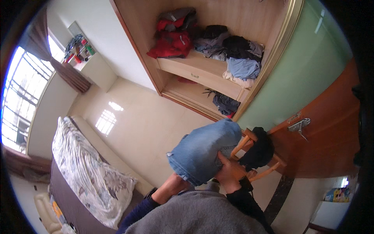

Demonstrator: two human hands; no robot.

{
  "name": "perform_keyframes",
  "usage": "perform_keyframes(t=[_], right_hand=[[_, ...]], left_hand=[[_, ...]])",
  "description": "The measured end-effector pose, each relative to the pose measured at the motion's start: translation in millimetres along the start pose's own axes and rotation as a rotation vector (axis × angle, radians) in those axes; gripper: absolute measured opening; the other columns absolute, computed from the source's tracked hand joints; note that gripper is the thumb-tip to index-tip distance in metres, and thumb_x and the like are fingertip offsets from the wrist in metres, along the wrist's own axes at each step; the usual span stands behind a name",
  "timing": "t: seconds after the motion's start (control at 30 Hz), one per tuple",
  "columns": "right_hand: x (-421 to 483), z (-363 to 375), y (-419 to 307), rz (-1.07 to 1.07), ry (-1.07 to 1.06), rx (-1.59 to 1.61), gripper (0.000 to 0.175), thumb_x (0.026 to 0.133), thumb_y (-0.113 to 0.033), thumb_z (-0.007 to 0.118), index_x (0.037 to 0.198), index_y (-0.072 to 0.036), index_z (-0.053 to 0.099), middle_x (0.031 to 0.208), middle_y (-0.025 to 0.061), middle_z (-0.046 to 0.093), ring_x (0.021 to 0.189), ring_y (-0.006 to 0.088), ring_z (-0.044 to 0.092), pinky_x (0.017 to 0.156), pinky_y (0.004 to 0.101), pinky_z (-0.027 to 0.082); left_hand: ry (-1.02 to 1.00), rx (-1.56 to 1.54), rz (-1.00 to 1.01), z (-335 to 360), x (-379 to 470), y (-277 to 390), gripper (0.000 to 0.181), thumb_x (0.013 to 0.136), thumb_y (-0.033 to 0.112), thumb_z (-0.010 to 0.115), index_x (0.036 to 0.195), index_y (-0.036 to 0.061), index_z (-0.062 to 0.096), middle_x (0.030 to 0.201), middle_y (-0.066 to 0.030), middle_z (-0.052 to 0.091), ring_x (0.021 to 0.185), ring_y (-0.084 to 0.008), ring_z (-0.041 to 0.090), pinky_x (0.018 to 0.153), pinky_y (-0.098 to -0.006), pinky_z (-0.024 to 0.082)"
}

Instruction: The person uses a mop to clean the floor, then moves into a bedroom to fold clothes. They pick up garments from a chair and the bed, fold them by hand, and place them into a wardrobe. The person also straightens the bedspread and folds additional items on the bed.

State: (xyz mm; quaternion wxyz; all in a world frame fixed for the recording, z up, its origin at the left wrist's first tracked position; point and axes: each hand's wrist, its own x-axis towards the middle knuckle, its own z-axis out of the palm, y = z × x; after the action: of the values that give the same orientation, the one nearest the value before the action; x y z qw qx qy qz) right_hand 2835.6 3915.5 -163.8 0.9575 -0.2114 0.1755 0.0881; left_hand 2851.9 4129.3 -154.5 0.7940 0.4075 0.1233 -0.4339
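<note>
A folded pair of light-blue denim jeans (201,149) is held up in front of my body. My left hand (175,185) reaches under its near left edge, and the fingers are hidden by the cloth. On the right side my right hand (229,172) grips the denim, its thumb lying on top beside a stitched pocket. Just beyond the right hand stands a wooden chair (245,143) with a black garment (260,150) draped over it. The far end of the jeans overlaps the chair's top from this view.
An open wardrobe (187,65) holds red clothing (172,44), dark piles and a light-blue folded garment (244,68). Dark clothing (225,102) lies in its lower compartment. A bed (73,196) with a floral cover (96,178) is at left, a brown door (327,137) at right.
</note>
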Motion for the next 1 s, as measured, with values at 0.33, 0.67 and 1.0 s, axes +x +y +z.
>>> perform_keyframes(t=[0.33,0.67,1.0], right_hand=[[84,56,68,-0.037,0.188,-0.368,0.05,0.087,-0.024,0.067,0.129,-0.002,0.05,0.125,0.0091,0.055,0.115,0.0251,0.051,0.098,0.0403,0.04],[134,105,70,-0.008,0.225,-0.263,0.05,0.083,-0.019,0.069,0.127,-0.002,0.051,0.121,0.0084,0.058,0.112,0.0249,0.053,0.098,0.0401,0.04],[295,89,-36,-0.332,0.195,0.047,0.041,0.091,-0.021,0.06,0.128,-0.005,0.05,0.127,0.0087,0.056,0.116,0.0264,0.052,0.102,0.0427,0.04]], left_hand=[[0.088,0.413,0.185,-178,9,137,0.078,0.093,0.056,0.047,0.149,0.0088,0.021,0.143,-0.02,0.04,0.134,-0.0284,0.036,0.109,-0.0433,0.026],[-0.034,0.358,0.128,-171,76,162,0.076,0.091,0.044,0.06,0.144,0.0007,0.028,0.138,-0.0178,0.044,0.125,-0.0241,0.044,0.101,-0.0365,0.04],[0.278,0.377,0.176,-227,109,220,0.045,0.097,0.029,0.051,0.133,0.003,0.042,0.106,-0.016,0.066,0.096,-0.0232,0.064,0.081,-0.0339,0.049]])
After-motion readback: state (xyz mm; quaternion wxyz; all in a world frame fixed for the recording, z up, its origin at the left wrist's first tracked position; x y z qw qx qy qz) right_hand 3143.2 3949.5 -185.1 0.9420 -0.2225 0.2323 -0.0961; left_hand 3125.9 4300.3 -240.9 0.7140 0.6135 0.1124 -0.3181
